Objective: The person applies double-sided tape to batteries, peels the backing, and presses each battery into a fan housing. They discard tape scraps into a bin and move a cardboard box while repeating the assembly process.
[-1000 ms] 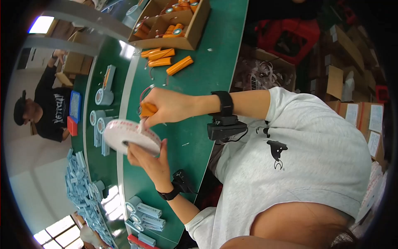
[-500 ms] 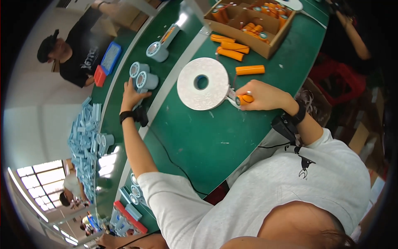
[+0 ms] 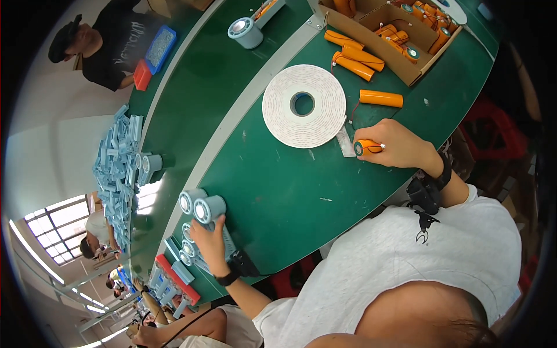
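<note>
Cylinder (image 3: 365, 148) partly hidden in right hand (image 3: 401, 142)

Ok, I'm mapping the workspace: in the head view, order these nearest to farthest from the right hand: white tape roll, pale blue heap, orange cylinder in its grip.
1. Orange cylinder: in the right hand.
2. White tape roll: left of the hand.
3. Pale blue heap: far left.

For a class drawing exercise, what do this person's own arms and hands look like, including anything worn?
The left hand and right hand are ungloved. Each wrist wears a black band with a boxy black device. The sleeves are short and pale grey.
</note>
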The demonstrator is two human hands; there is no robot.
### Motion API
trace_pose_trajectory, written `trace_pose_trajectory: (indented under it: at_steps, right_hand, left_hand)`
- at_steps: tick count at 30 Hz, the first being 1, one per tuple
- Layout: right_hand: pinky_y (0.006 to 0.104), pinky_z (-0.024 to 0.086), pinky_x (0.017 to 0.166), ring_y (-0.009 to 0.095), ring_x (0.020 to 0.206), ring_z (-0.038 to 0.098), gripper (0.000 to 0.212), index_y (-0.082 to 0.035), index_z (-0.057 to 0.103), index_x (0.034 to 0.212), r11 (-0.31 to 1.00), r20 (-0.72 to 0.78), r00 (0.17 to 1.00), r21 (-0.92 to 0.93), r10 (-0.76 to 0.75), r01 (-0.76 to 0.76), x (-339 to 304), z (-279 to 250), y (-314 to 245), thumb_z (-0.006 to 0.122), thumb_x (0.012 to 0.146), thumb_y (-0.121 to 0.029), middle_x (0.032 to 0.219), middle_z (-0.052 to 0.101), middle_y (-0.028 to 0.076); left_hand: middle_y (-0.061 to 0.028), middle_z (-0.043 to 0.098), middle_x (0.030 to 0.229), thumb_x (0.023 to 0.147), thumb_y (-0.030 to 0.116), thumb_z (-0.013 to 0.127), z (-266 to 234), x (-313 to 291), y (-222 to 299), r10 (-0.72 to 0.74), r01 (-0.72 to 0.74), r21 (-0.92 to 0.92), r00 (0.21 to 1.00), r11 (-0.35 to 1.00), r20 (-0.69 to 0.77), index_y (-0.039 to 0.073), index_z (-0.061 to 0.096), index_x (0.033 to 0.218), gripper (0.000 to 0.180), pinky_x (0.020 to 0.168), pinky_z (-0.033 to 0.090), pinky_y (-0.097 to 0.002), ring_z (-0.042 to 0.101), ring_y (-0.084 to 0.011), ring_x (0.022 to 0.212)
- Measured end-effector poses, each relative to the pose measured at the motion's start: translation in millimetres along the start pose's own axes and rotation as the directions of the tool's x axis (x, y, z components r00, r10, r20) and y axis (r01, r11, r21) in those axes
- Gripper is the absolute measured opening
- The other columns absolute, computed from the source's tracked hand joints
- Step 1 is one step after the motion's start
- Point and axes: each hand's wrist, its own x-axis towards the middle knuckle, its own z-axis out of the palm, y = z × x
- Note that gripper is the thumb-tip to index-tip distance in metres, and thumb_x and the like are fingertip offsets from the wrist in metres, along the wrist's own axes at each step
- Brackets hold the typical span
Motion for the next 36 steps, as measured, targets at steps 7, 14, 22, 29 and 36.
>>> trace_pose_trajectory:
  at_steps: [7,14,22,29,36]
  right_hand:
    - [0.0365,0.039,0.056,0.032,0.062,0.052,0.019,-0.001,0.052,0.074,0.992,0.050,0.993,0.047,0.111,-0.113,-2,-11,-11,0.064,0.071,-0.016,0.063,0.053,0.015]
    - [0.0336,0.037,0.052,0.028,0.056,0.051,0.021,-0.001,0.051,0.073,0.980,-0.003,0.999,0.197,0.036,-0.035,-8,-15,1,0.065,0.072,-0.017,0.059,0.051,0.013]
    - [0.0373,0.041,0.060,0.031,0.067,0.055,0.028,0.001,0.055,0.079,0.990,-0.045,0.998,0.133,-0.049,0.055,-12,-5,18,0.063,0.074,-0.025,0.068,0.057,0.016]
    - [0.0391,0.043,0.056,0.031,0.061,0.057,0.032,0.000,0.055,0.082,0.997,-0.187,0.982,0.058,-0.031,0.043,-2,13,9,0.067,0.072,-0.028,0.064,0.057,0.015]
    - [0.0399,0.042,0.046,0.030,0.051,0.055,0.026,-0.003,0.051,0.071,0.954,-0.485,0.873,-0.285,-0.057,-0.095,-11,57,11,0.067,0.069,-0.023,0.056,0.055,0.012]
  left_hand:
    - [-0.0269,0.055,0.106,0.057,0.030,0.078,-81,186,-47,0.044,-0.081,0.136,0.965,0.987,0.260,-0.009,0.046,0.114,0.077,0.089,0.039,-0.0375,0.051,-0.0372,0.104]
    - [-0.0186,0.023,0.137,0.069,0.026,0.060,32,358,-201,-0.057,-0.026,0.582,0.991,0.813,0.123,0.005,0.019,0.134,0.080,0.098,0.029,-0.0487,0.029,-0.0400,0.122]
    - [-0.0222,0.058,0.096,0.055,0.027,0.069,20,329,-136,0.319,-0.274,-0.221,0.925,0.936,0.207,-0.006,0.050,0.104,0.062,0.077,0.044,-0.0384,0.056,-0.0318,0.087]
    - [-0.0205,0.060,0.086,0.064,0.024,0.064,-15,290,-108,0.245,-0.219,-0.218,0.964,0.951,0.101,-0.011,0.052,0.098,0.050,0.067,0.044,-0.0354,0.054,-0.0262,0.071]
    - [-0.0215,0.060,0.086,0.063,0.019,0.064,-45,51,42,0.396,-0.395,-0.116,0.918,0.912,-0.016,-0.010,0.048,0.109,0.056,0.064,0.045,-0.0371,0.056,-0.0286,0.067]
